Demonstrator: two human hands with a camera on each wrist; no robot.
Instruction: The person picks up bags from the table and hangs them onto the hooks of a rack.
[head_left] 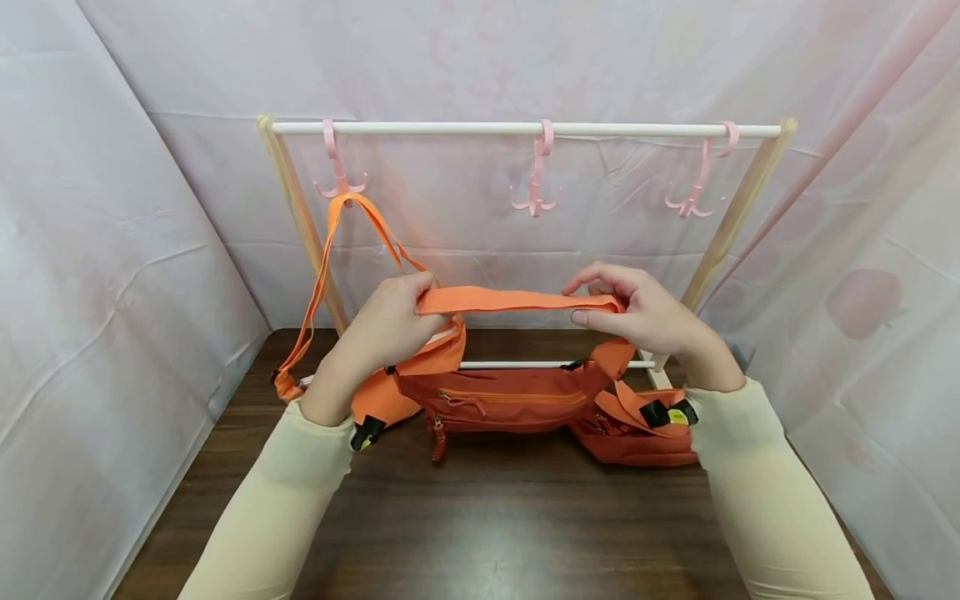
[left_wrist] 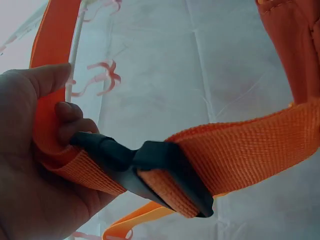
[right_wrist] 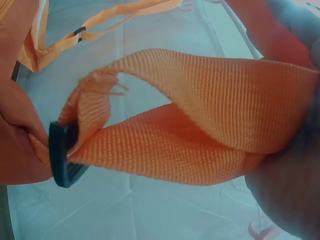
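A rust-orange waist bag (head_left: 517,404) with a zipped front pocket hangs from its orange strap (head_left: 498,298), which is stretched level between the two hands. My left hand (head_left: 386,321) grips the strap's left end, thumb on top. In the left wrist view a black buckle (left_wrist: 170,160) sits on the webbing just beside those fingers. At the other end my right hand (head_left: 652,312) holds the strap between thumb and fingers. There the right wrist view shows the webbing (right_wrist: 210,105) folded into a loop, with a black slider (right_wrist: 59,152) near the bag.
Behind stands a rack with a white rail (head_left: 442,128) and three pink hooks, including a middle hook (head_left: 536,179). A lighter orange bag (head_left: 386,396) has its strap at the left hook (head_left: 341,179). Another rust-orange bag (head_left: 637,450) lies at right on the dark wooden table (head_left: 480,525).
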